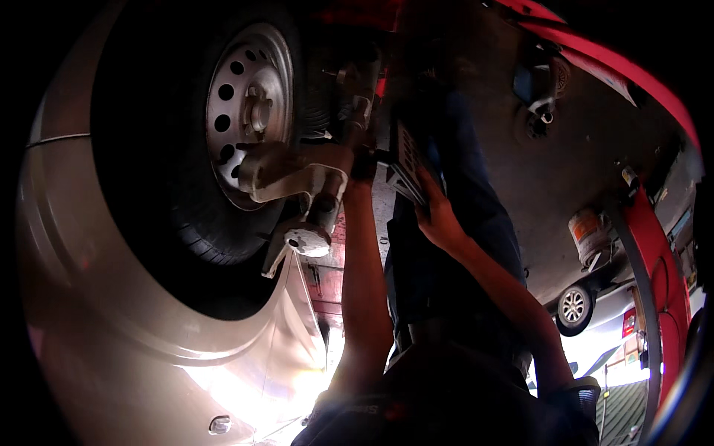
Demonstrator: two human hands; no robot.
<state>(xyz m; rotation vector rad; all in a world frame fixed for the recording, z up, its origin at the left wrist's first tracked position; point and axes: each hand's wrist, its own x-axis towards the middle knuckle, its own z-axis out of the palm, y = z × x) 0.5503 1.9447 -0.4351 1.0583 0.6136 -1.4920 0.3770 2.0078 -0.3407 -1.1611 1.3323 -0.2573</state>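
Note:
My right hand is closed on the lower edge of a flat dark panel with pale markings, held tilted. My left hand reaches up beside a metal shaft with a curved bracket; deep shadow hides its fingers, and what they touch cannot be made out. A short dark stem runs between that hand and the panel. The bracket's pale, round end piece sits low in front of a car wheel, which has a silver steel rim with round holes and a black tyre.
Light-coloured car bodywork curves around the wheel on the left. A white and orange bucket and dark equipment stand on the floor at right. Red curved structure edges the right side, near another car's wheel.

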